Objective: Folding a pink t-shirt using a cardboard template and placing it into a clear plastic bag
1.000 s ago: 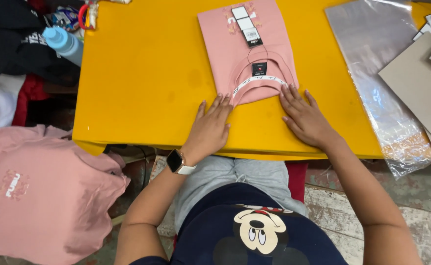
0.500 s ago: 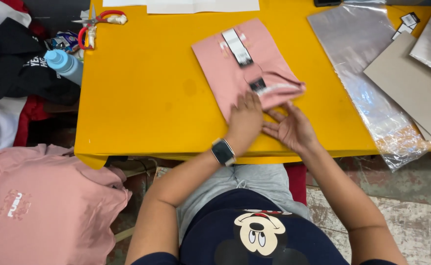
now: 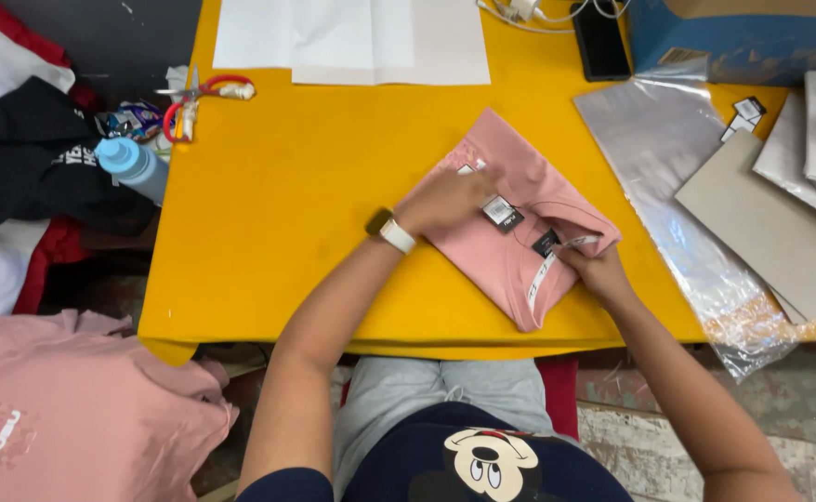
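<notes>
The shirt [image 3: 510,223], pink and folded, is lying askew on the yellow table [image 3: 306,186], near the front edge and right of centre. The left hand [image 3: 445,198] is pressing flat on its upper left part, fingers spread, gripping nothing. The right hand [image 3: 601,271] is sitting at the shirt's right edge by the collar, fingers curled on the fabric; whether it is pinching the cloth cannot be told. A hang tag [image 3: 501,213] is lying on the shirt between the two hands.

Surroundings: a clear plastic bag [image 3: 668,177] is lying just right of the shirt, with a grey card [image 3: 766,223] resting on it. Red-handled scissors [image 3: 199,98] are lying at the table's left rear corner, well apart from the hands. White paper [image 3: 352,37] is lying at the rear, a phone [image 3: 601,42] beside it. A blue bottle [image 3: 134,167] is standing off the left edge. A pink garment pile [image 3: 73,409] is lying lower left. Nothing is blocking either hand.
</notes>
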